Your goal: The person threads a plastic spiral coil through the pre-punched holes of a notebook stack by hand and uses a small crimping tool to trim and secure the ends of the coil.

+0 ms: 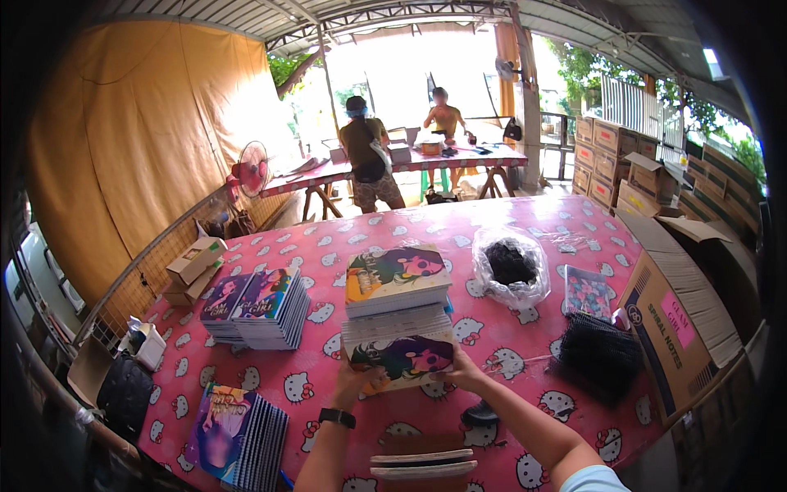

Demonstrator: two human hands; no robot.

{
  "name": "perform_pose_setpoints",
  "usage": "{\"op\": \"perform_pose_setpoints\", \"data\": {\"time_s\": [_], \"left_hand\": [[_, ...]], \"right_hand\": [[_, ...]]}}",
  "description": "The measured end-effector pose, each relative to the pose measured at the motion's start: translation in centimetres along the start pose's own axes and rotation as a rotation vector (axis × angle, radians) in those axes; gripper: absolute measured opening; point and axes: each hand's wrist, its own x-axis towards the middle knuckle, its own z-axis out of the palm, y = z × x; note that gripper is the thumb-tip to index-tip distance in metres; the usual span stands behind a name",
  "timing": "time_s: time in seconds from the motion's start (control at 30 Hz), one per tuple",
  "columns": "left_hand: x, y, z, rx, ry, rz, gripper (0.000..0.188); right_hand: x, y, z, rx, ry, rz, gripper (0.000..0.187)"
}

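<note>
My left hand [359,384] and my right hand [469,371] are closed on the near corners of a stack of notebooks [402,358] with an illustrated cover of a dark-haired figure in glasses. Its upper pages lean away from me, toward a second, taller stack with a similar cover [398,275] directly behind. I cannot tell whether the held stack is lifted or rests on the table. A black band [337,418] circles my left wrist. Just in front of me lie two thin wooden-looking strips [422,463]. Under my right forearm is a dark object [479,414], partly hidden.
The pink patterned table [328,246] also bears two notebook stacks [266,299] at left, another [234,439] nearer, a clear bag of black material [512,262] and black spiral coils [602,357]. A cardboard box [676,328] stands at right. Two people work at a far table [492,157].
</note>
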Motion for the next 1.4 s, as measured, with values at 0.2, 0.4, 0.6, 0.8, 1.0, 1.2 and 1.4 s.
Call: {"op": "perform_pose_setpoints", "data": {"time_s": [0.2,0.4,0.6,0.8,1.0,1.2,1.4], "left_hand": [[0.3,-6.3,-1.6,0.491,0.141,0.059,0.095],[-1.6,-4.0,-1.6,0.024,0.224,0.064,0.1],[-3.8,-2.5,-4.0,0.222,0.227,-0.108,0.082],[-5.4,-2.9,-3.9,0.371,0.242,-0.086,0.076],[-8.2,1.0,-1.2,0.362,0.339,-0.07,0.072],[-10.3,1.3,-2.7,0.306,0.451,-0.006,0.062],[-10.8,1.2,-1.9,0.408,0.521,0.11,0.059]], "right_hand": [[-0.6,-0.9,0.5,0.078,-0.011,0.097,0.083],[-4.9,0.0,-0.7,-0.911,0.063,-0.063,0.077],[-13.4,-6.9,-4.2,-1.269,-0.45,0.09,0.064],[-9.9,-7.5,-5.1,-1.145,-0.044,-0.139,0.046],[-0.9,-2.9,0.4,-0.438,0.544,-0.171,0.034],[0.9,-0.6,0.7,-0.195,0.573,-0.128,0.019],[-1.3,-3.1,-0.1,-0.364,0.583,-0.173,0.017]]}}
